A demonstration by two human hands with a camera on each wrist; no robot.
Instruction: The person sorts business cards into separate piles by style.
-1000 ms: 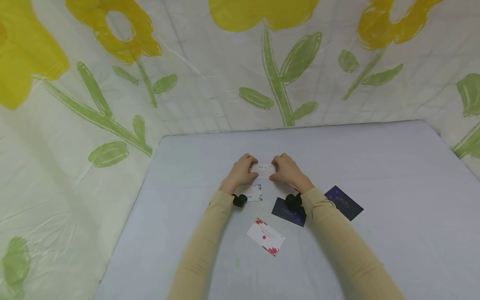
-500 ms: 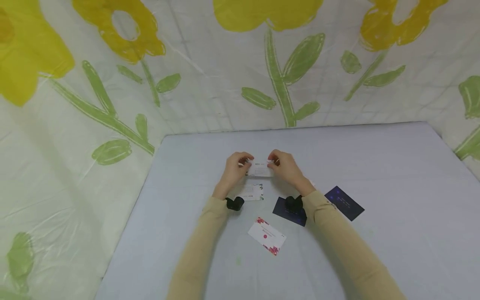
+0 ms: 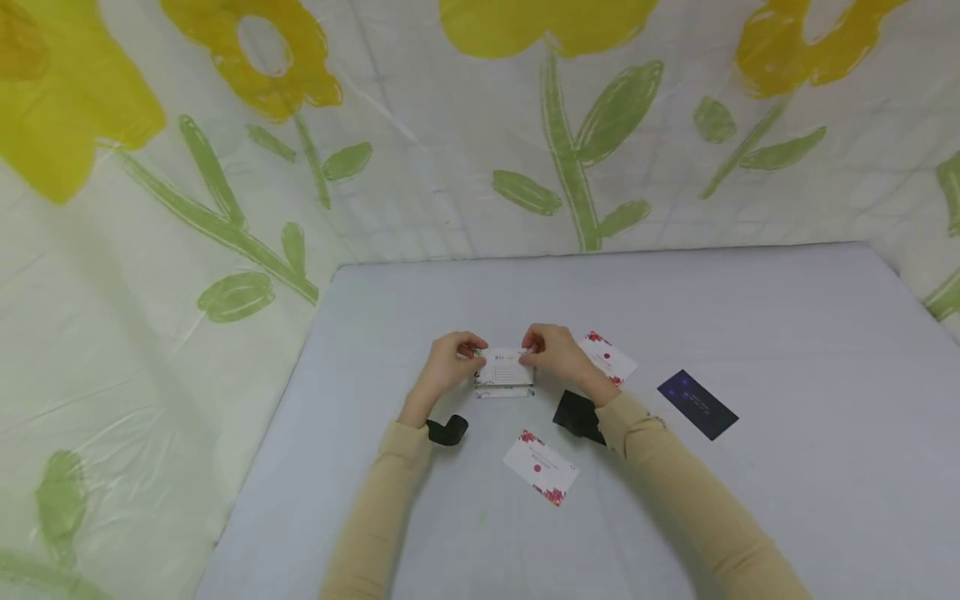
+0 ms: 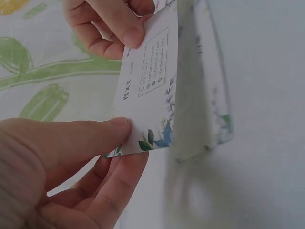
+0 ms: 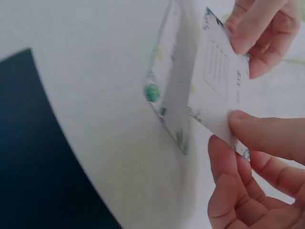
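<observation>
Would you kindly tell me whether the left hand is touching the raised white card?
Touching: the left wrist view shows the left hand pinching the raised white card, its thumb on the printed face.

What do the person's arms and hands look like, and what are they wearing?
The left hand and right hand wear no gloves. Long, creased tan sleeves cover both arms. There's a rounded black gadget at the left wrist. Something dark is at the right wrist too, but its outline is hard to see.

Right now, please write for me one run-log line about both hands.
left hand: pinches white card | right hand: pinches same card | second white card: on table, partly hidden
</observation>
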